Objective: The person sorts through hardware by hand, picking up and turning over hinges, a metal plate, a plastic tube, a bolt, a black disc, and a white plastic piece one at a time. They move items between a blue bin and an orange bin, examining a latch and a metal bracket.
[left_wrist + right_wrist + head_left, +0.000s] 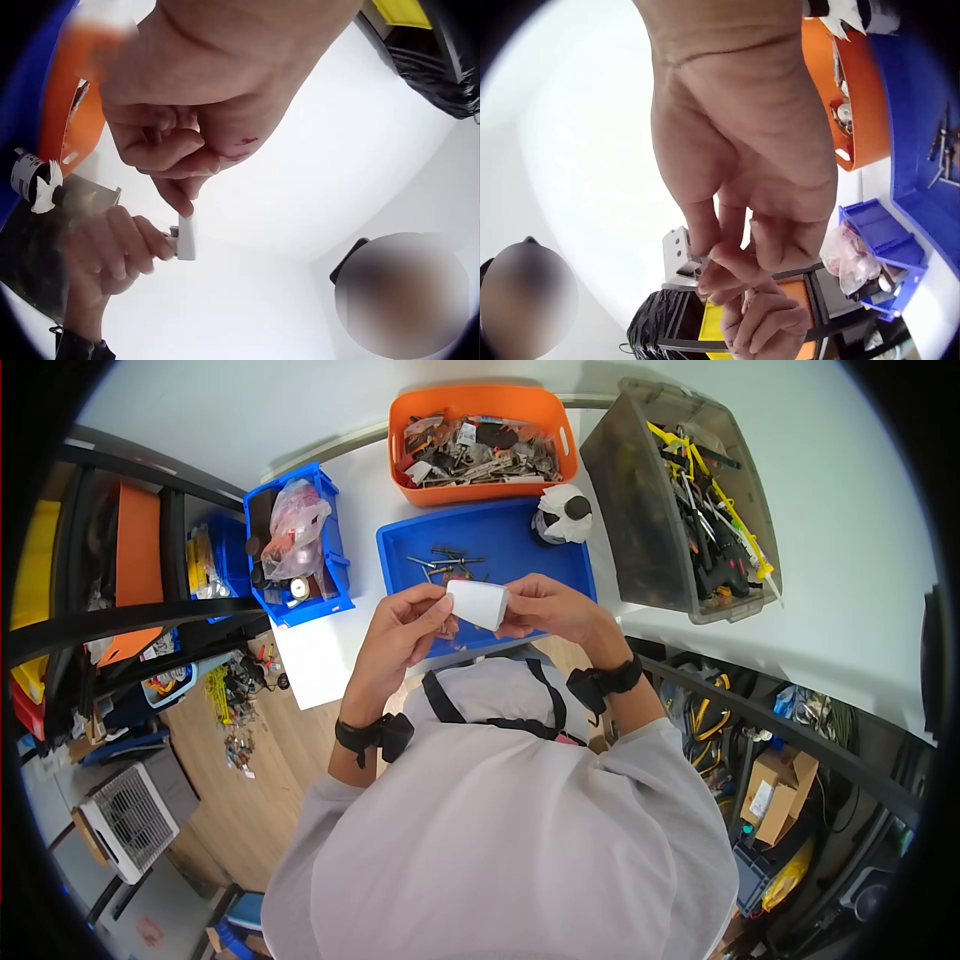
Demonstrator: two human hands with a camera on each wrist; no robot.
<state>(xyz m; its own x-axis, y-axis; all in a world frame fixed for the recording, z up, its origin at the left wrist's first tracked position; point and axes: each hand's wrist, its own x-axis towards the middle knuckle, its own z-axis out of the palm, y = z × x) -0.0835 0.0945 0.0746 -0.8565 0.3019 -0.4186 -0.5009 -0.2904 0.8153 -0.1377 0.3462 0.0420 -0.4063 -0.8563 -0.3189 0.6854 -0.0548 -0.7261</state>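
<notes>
A white, box-like piece (477, 604) is held between both hands above the blue tray (400, 550). My left hand (402, 632) pinches its left end with thumb and fingers; my right hand (562, 614) pinches the right end. In the left wrist view the piece (187, 238) appears edge-on, with a small grey part on the side by the right hand's fingertips. Small holes show in the face of the piece (678, 259) in the right wrist view. Several metal pins or screws (450, 562) lie in the tray.
Behind the tray stands an orange bin (480, 492) of small metal parts. A dark bottle with white paper (563, 515) is at the tray's back right corner. A grey tool bin (640, 510) stands to the right, a blue bin (335, 545) with a plastic bag to the left.
</notes>
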